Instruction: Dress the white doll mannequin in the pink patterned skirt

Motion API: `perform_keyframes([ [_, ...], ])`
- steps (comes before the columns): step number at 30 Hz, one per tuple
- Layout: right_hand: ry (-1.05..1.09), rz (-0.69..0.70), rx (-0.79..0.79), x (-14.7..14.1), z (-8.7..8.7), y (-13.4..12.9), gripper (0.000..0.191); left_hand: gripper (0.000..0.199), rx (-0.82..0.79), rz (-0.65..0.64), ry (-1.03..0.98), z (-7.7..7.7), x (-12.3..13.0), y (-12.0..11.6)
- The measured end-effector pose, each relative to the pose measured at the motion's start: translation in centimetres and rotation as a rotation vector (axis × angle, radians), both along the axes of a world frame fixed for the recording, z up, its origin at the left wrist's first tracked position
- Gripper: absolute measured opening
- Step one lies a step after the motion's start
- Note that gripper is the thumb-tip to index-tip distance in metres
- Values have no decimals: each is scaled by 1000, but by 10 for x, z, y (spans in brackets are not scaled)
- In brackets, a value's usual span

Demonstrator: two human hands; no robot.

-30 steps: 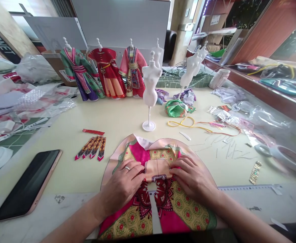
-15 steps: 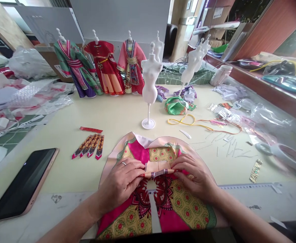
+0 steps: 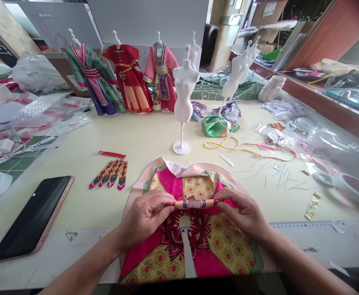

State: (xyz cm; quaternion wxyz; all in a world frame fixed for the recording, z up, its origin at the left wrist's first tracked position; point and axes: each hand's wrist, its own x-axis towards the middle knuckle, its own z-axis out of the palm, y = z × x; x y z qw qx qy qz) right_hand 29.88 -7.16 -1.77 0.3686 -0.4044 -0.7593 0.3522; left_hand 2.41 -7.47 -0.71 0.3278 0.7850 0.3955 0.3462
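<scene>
Stretched between my two hands is a narrow folded strip of patterned fabric (image 3: 194, 204), peach with red ends and a dark-edged motif in the middle. My left hand (image 3: 147, 215) pinches its left end, thumb against fingers. At the opposite end, my right hand (image 3: 241, 209) does the same. Below the strip lies a round piece of printed cloth (image 3: 228, 241) in magenta, yellow and green, with a dark red flower around a centre hole and a slit running toward me. Its far edge curls up, showing the pale reverse side.
A bare white doll mannequin (image 3: 185, 94) stands just beyond the cloth. Three dressed mannequins, including one in a red dress (image 3: 127, 78), line the back. A phone (image 3: 33, 215) and patterned fabric strips (image 3: 113, 174) lie left; yellow cord (image 3: 222, 143), a gold trim piece (image 3: 312, 206) and tape (image 3: 356, 190) lie right.
The strip's upper flap, spread flat before, is now folded over into a narrow band. Both hands have shifted from flat-fingered holds to pinching its ends, and the view has moved slightly.
</scene>
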Motion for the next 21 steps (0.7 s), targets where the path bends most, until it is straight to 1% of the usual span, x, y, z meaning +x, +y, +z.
perform_keyframes([
  [6,-8,-49,-10,-3,0,0,8,13,-78,28,0,2,3,1],
  [10,-18,-93,4,0,2,0,10,14,-93,67,14,10,5,1],
  [12,-9,-94,2,2,8,0,11,14,-84,71,25,17,5,0],
  [15,3,-89,-10,4,23,-1,11,13,-85,82,48,30,6,2],
  [18,70,-124,-69,5,38,8,12,13,-159,119,36,41,16,16],
  [20,159,-161,-133,5,43,22,15,13,-252,139,-38,45,28,33],
  [21,202,-178,-164,5,45,32,16,13,-312,139,-107,45,36,44],
])
